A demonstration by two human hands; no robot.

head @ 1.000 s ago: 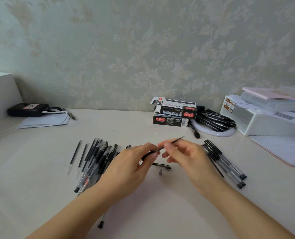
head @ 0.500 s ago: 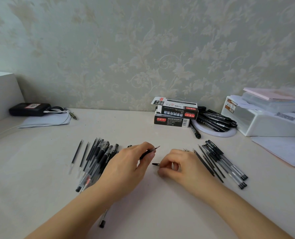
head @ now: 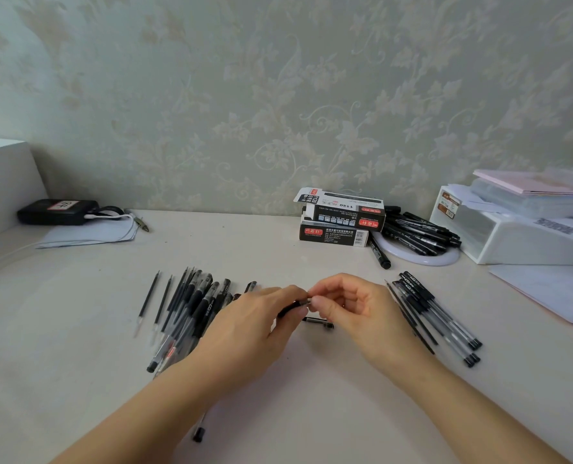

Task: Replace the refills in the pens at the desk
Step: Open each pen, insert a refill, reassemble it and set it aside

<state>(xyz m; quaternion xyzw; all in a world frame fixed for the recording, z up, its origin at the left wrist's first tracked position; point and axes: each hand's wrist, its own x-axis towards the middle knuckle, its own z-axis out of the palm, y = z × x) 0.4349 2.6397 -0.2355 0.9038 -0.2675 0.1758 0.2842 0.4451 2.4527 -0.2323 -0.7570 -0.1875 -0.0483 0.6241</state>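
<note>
A pen is clamped in the left hand above the bench while its tip is pinched by the right hand; many pens seemingly remain.

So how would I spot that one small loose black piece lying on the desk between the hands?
Start at the two stacked refill boxes by the wall and come straight toward the person. Just below where both hands' fingers meet lies a short black pen piece, alone on bare desk, far shorter than the pens piled on either side.

Pale desk carries pens, boxes.
</note>
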